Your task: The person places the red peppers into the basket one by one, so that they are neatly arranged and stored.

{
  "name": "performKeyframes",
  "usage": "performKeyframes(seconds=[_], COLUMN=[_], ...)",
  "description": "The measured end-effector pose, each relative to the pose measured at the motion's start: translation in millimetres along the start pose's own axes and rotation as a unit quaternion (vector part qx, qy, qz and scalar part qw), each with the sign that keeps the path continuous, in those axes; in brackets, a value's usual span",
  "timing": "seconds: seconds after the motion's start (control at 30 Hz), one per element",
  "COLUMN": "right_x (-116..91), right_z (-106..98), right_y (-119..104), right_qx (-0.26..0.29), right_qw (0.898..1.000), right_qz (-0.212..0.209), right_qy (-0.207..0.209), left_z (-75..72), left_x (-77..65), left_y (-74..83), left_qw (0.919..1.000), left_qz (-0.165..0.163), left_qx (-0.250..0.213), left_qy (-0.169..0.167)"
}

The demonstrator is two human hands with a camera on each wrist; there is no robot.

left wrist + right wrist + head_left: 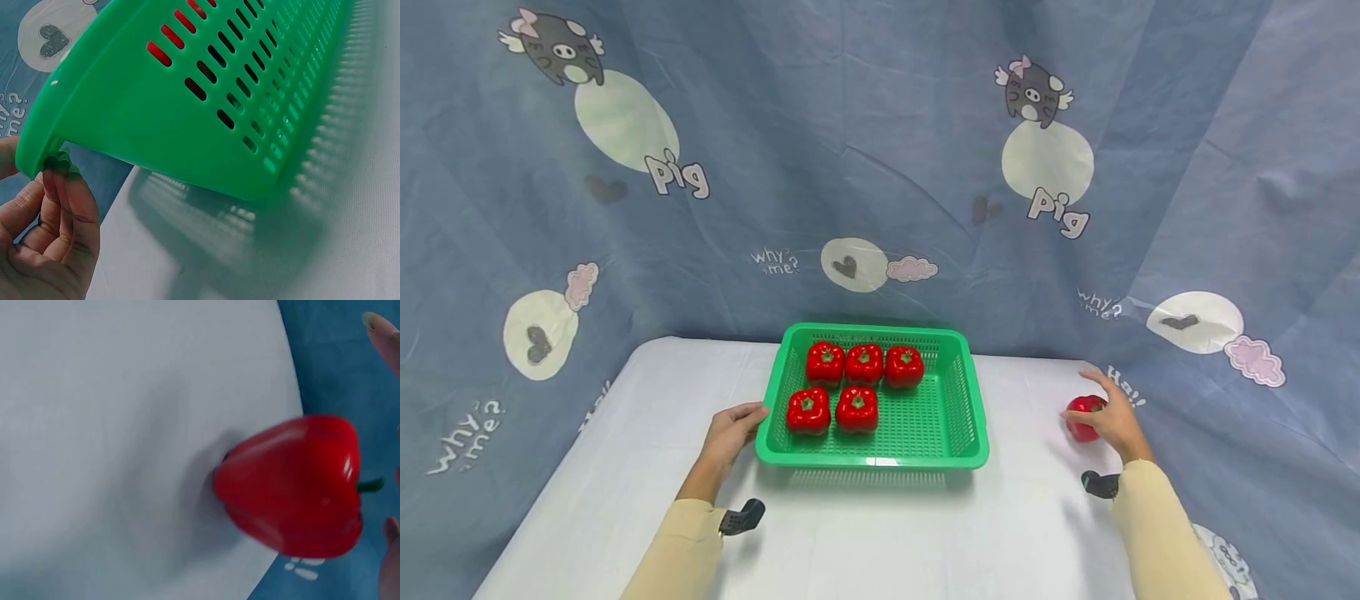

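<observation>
A green plastic basket [910,433] with slotted walls holds several red bell peppers [857,408], their green stems up. At its left end my left hand [730,433] grips the rim; in the left wrist view the fingers [81,206] curl up under the rim [37,137]. Over at the table's right edge, a single red bell pepper [1084,418] stands on the white surface, stem up. My right hand [1116,421] hovers over it with thumb and fingers spread. In the right wrist view, fingertips [375,325] show apart from this pepper [294,487].
The white table [880,533] reaches back to a blue printed cloth [880,167] hanging behind and along the sides. Inside the basket, bare green floor [910,417] shows at the right. A dark wrist strap piece [741,517] sits at each sleeve cuff.
</observation>
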State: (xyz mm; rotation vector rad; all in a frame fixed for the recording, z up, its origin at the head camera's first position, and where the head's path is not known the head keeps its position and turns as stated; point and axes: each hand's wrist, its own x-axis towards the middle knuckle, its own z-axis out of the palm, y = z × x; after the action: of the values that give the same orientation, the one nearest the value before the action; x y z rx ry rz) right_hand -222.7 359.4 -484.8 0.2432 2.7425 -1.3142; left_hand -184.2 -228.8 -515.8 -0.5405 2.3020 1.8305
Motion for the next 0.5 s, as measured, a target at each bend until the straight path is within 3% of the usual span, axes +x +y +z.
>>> performKeyframes(seconds=[0.17,0.5], right_x=[0,1], right_z=[-3,-6], right_y=[12,25], right_qx=[-0.016,-0.064], right_qw=[1.0,0.995], right_qz=[0.01,0.041], right_qy=[-0.008,-0.069], left_z=[0.1,0.4], left_x=[-0.5,-3.7], left_y=[0.9,1.6], left_qw=[1.0,1.0], left_qz=[-0.003,-0.005], left_qx=[-0.004,-0.005], left_qy=[-0.002,0.003])
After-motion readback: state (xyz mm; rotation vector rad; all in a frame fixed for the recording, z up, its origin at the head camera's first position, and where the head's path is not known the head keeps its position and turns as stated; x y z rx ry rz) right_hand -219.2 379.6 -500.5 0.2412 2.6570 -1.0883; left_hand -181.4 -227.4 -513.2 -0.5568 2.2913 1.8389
